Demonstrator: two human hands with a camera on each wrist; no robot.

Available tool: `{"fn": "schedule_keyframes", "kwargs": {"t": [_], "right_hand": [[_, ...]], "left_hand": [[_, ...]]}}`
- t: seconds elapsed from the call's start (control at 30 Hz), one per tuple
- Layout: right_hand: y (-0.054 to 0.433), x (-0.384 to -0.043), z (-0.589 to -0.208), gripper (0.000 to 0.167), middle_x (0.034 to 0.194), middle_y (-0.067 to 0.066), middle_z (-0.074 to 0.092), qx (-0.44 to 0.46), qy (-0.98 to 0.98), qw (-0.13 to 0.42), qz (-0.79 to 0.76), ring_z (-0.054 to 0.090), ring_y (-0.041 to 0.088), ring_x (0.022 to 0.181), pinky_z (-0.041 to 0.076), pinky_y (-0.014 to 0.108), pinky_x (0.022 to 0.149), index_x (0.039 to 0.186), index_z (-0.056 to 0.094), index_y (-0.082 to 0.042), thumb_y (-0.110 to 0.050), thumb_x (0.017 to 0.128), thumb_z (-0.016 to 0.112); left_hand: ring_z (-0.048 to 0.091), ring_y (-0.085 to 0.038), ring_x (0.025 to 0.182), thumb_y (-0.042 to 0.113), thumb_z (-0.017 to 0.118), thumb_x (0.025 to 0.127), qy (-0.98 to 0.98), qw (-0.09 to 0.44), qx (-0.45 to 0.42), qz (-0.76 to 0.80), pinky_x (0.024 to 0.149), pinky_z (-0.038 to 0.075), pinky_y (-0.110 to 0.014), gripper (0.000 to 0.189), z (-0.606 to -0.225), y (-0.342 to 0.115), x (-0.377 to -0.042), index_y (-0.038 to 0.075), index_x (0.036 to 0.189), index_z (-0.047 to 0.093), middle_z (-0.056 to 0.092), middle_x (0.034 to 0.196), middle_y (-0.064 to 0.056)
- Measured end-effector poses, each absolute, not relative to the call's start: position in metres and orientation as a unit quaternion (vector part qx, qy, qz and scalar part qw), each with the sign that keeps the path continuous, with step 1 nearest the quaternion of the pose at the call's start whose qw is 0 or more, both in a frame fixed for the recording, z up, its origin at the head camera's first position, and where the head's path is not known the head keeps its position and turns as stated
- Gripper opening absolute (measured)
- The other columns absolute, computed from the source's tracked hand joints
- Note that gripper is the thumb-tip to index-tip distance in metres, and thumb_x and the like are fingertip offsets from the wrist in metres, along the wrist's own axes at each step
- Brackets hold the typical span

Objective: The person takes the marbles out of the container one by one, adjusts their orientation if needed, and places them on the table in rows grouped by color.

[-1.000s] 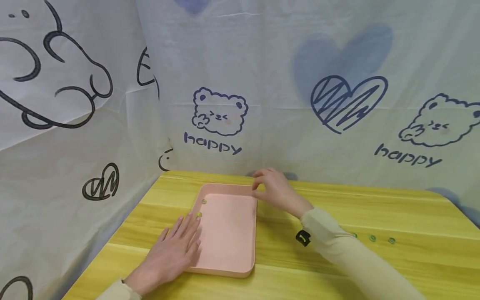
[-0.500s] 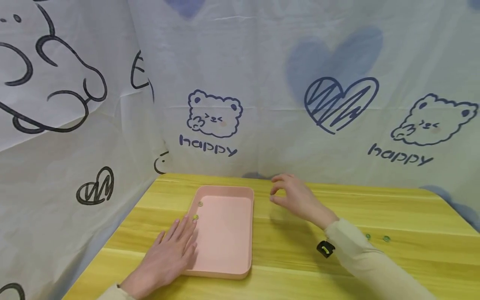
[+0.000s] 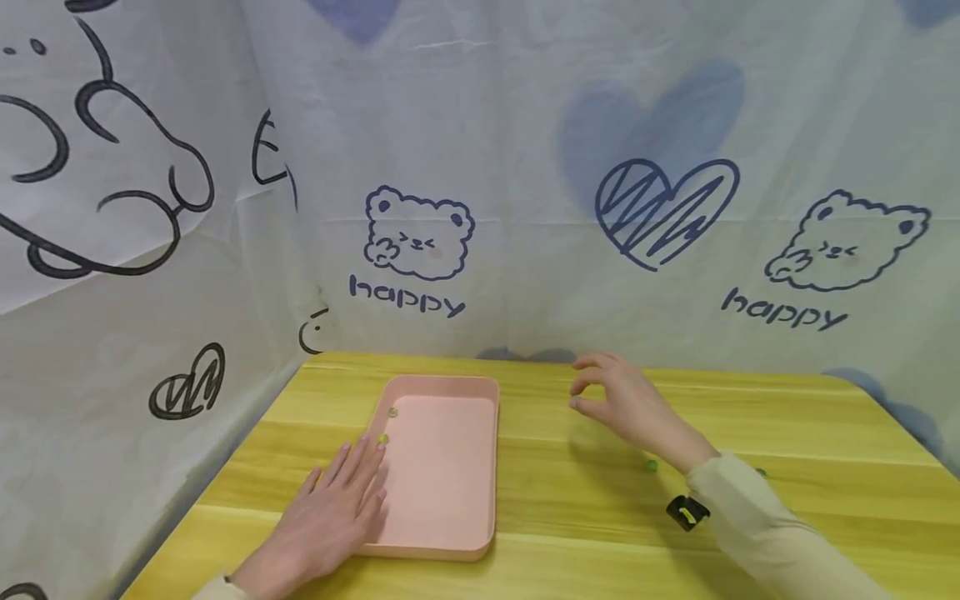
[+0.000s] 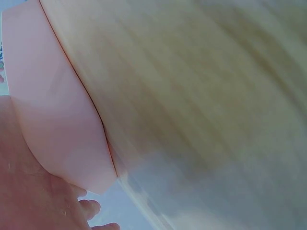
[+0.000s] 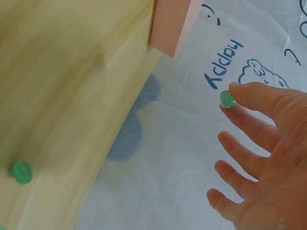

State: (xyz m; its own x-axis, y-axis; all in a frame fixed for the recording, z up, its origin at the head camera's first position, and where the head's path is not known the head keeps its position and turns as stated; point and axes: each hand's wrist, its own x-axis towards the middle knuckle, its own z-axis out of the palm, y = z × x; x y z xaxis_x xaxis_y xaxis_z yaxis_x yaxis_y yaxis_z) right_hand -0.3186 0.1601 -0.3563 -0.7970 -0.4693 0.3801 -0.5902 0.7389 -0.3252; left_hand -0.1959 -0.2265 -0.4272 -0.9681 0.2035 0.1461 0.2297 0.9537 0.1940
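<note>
My right hand [image 3: 637, 408] hovers above the table to the right of the pink tray [image 3: 491, 467]. A small green glass marble [image 5: 227, 99] is pinched between its thumb and index fingertip, while the other fingers are spread. My left hand [image 3: 322, 508] lies flat with straight fingers over the tray's left rim. Inside the tray, along its left side, are two small greenish marbles, one near the far corner [image 3: 392, 412] and a yellow-green marble [image 3: 383, 438] at the left fingertips. In the left wrist view, the left hand [image 4: 33, 187] rests against the tray wall [image 4: 62, 105].
On the yellow wood-grain table [image 3: 570, 517], a green marble [image 3: 652, 466] lies below the right wrist. Another marble [image 3: 762, 472] is partly hidden by the right sleeve [image 3: 757, 508]. A printed cloth [image 3: 525, 275] hangs behind the table and along its left side.
My right hand has moved right, from above the tray's far right corner to over the table. The left hand stays on the tray. The whole head view has shifted slightly.
</note>
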Motion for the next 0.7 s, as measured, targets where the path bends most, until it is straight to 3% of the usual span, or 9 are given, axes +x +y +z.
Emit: {"fn": "schedule_keyframes", "kwargs": {"t": [0.7], "right_hand": [[0.228, -0.298, -0.362, 0.007, 0.133, 0.017, 0.057, 0.237, -0.939, 0.135, 0.208, 0.044, 0.044, 0.127, 0.037, 0.063, 0.100, 0.094, 0.075, -0.014, -0.018, 0.089, 0.074]], "left_hand": [[0.016, -0.038, 0.147, 0.040, 0.032, 0.107, -0.987, 0.052, -0.111, -0.101, 0.110, 0.018, -0.067, 0.057, -0.428, -0.227, -0.196, 0.014, 0.157, 0.026, 0.015, 0.163, -0.012]]}}
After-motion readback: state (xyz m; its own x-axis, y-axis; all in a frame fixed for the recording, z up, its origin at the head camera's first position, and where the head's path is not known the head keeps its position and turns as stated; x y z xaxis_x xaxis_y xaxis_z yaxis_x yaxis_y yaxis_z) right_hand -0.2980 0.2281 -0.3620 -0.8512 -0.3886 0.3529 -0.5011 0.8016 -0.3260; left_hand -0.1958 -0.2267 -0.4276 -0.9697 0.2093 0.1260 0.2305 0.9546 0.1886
